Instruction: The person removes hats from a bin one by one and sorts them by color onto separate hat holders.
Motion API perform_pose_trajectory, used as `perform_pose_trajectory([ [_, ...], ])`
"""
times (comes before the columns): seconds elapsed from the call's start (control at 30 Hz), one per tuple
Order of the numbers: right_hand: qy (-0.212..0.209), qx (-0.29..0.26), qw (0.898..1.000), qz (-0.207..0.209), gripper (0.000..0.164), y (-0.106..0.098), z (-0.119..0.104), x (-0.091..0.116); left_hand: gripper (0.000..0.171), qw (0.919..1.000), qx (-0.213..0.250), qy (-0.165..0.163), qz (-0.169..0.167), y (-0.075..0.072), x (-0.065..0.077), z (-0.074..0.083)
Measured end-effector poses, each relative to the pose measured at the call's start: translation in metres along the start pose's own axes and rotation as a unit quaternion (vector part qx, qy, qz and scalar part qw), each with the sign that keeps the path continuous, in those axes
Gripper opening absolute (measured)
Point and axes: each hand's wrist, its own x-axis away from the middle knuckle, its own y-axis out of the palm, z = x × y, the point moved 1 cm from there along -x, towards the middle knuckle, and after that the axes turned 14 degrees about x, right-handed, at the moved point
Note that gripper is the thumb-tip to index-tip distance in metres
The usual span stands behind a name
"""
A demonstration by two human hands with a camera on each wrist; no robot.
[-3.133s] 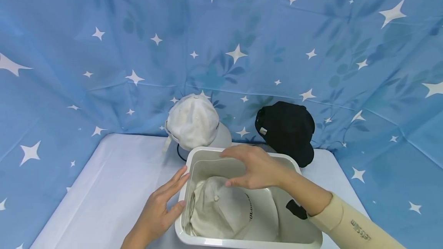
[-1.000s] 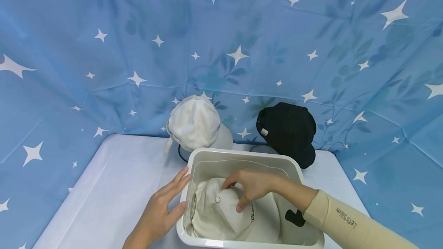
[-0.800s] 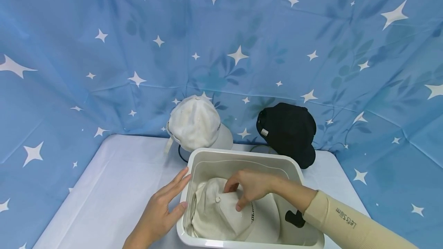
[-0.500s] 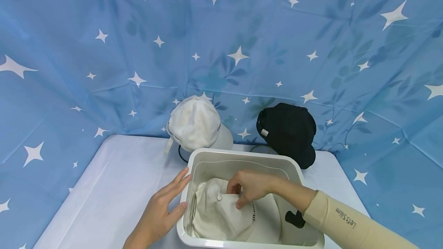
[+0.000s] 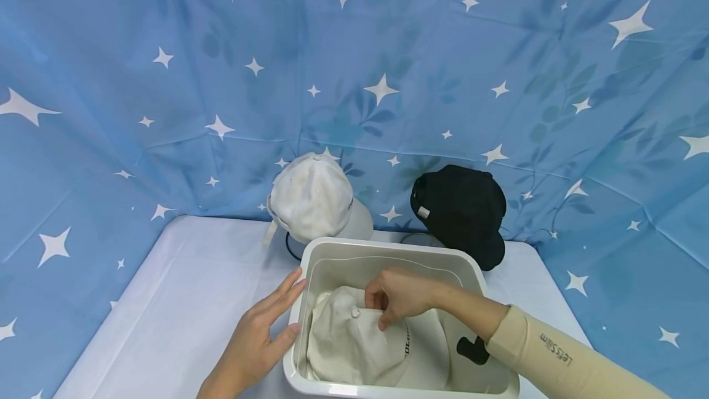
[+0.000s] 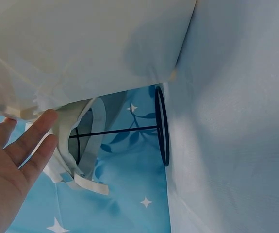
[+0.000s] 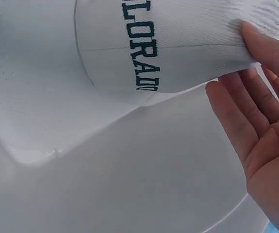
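A beige baseball cap (image 5: 354, 337) with dark lettering on its front lies in a light plastic bin (image 5: 332, 247), brim to the right. My right hand (image 5: 407, 293) reaches into the bin and pinches the cloth of the crown between thumb and fingers. In the right wrist view, that hand (image 7: 270, 145) has its thumb on top of the cap (image 7: 192, 48) and its fingers under the cloth's edge. My left hand (image 5: 249, 337) rests with fairly straight fingers against the bin's left rim; its fingertips (image 6: 49, 116) meet the bin's side in the left wrist view.
Behind the bin, a white cap (image 5: 311, 199) sits on a thin black wire stand (image 6: 162, 126). To the back right is a black cap (image 5: 462, 214). The white table (image 5: 194, 288) ends at a blue star-patterned cloth (image 5: 354, 48).
My right hand has come down from above the bin onto the beige cap and gathered its crown between thumb and fingers. The cap has shifted slightly rightward. My left hand stays at the rim.
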Motion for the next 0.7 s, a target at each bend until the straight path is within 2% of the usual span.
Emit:
perform_pose_trajectory([
  [0.7, -0.011, -0.014, 1.000, 0.009, 0.025, -0.011, -0.009, 0.015, 0.060, 1.0000, 0.004, 0.004, -0.002, 0.001, 0.000, 0.001],
])
